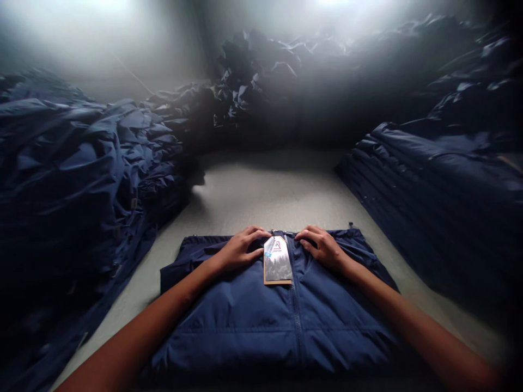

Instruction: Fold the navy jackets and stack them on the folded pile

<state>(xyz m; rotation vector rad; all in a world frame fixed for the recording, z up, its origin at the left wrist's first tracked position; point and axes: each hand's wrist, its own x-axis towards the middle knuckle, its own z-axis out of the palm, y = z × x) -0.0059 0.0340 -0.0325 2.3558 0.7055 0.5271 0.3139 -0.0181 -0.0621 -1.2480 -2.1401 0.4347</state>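
A dark navy zip-front jacket (241,310) lies folded in front of me, its zipper (297,316) running down the middle. Near its far edge, a paper hang tag (278,264) with a tree picture and a red logo rests on the fabric. My left hand (241,249) lies on the jacket just left of the tag, fingertips by the tag's top, thumb spread from the fingers. Right of the zipper, my right hand (322,247) touches the far edge, its fingers bent and thumb apart. Neither hand visibly grips anything.
Tall piles of navy garments (77,179) stand on the left. Another stack of folded garments (441,179) runs along the right. More dark garments (241,81) are heaped at the back, partly blurred. Between the piles extends a pale table surface (269,185).
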